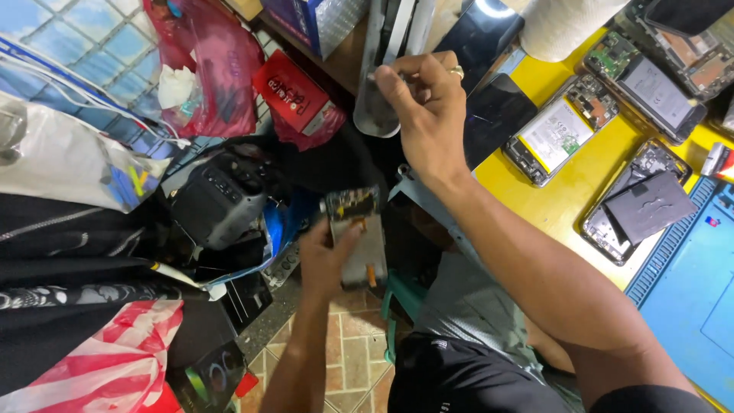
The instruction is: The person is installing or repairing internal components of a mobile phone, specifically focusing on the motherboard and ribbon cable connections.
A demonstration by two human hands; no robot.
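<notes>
My left hand is low in the middle of the view and holds a phone display module upright; the module has a circuit strip along its top and a small orange flex tab near its bottom. My right hand, with a ring on one finger, reaches up and away. Its fingertips pinch the edge of a grey flat curved piece that hangs at the edge of the cluttered shelf. The two hands are apart, the right one above the left.
To the right, a yellow table carries several opened phones, a dark phone back, a blue mat and a white paper roll. On the left are a red box, a red bag and a grey device. A tiled floor lies below.
</notes>
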